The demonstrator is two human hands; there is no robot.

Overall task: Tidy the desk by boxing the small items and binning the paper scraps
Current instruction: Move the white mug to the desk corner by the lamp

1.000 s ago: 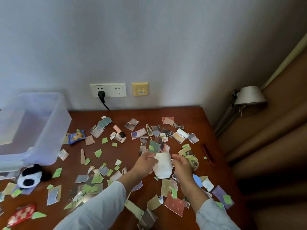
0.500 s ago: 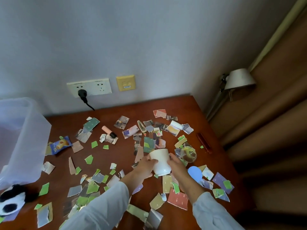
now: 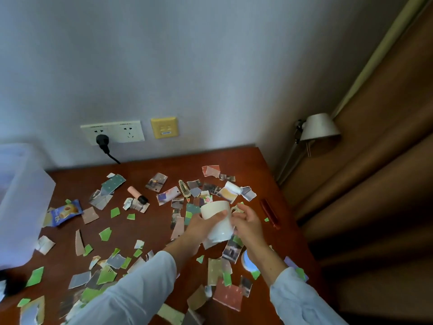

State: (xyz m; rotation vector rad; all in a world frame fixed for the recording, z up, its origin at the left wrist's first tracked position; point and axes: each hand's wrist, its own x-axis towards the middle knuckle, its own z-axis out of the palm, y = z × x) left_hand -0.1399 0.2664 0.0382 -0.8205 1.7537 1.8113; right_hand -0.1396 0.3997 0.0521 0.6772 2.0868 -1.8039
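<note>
White mug (image 3: 216,221) is tilting over the scraps (image 3: 105,233) on the surface (image 3: 150,231). The left hand (image 3: 201,225) is wrapping its body, and the right hand (image 3: 246,222) is curling round its handle, which fingers are mostly hiding. Clear box (image 3: 21,202) is running off the left edge, and below it a dark toy (image 3: 9,282) is barely showing.

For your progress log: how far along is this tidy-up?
Done: nothing evident. In hand: left hand and right hand grip a white ceramic mug. Remaining: torn paper scraps, blue snack packet and pink black-capped tube litter the brown wooden desk near the clear plastic box.
</note>
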